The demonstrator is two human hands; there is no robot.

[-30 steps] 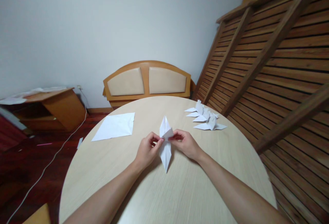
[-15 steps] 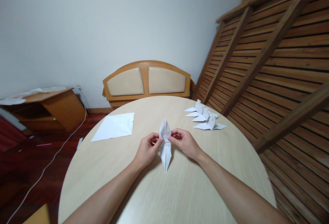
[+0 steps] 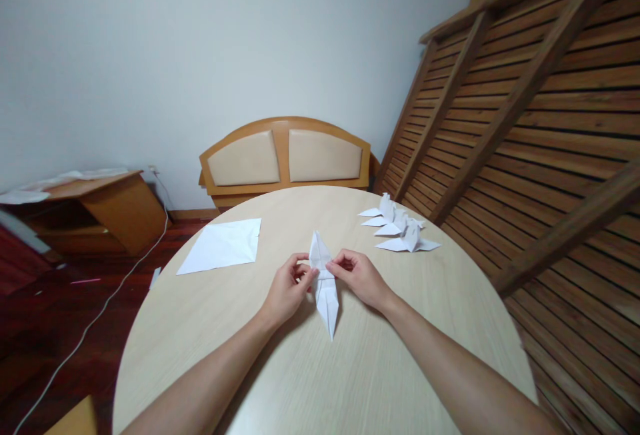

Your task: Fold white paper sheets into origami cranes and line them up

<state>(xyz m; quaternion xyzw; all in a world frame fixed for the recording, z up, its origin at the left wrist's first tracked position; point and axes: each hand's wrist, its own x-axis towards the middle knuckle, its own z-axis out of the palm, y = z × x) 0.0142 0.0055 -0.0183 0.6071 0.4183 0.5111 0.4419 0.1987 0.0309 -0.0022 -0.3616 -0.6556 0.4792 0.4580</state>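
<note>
Between my two hands is a long, diamond-shaped piece of folded white paper (image 3: 327,298), pointed at its far and near ends and creased across the middle. My left hand (image 3: 290,286) pinches its left edge with thumb and fingers. On the opposite edge, my right hand (image 3: 357,276) pinches the paper near the middle crease. The fingertips behind the paper are partly hidden. Beyond my right hand, several folded white paper birds (image 3: 411,238) stand in a row.
A flat white paper sheet (image 3: 220,246) lies on the left of the round wooden table (image 3: 400,368). Behind the table stands a padded headboard (image 3: 285,155). A slatted wooden frame (image 3: 500,122) leans on the right. A cable (image 3: 100,315) runs along the floor at left.
The folded paper has tilted slightly: its near point has swung to the right and its far point a little to the left. Both hands stay in nearly the same place.
</note>
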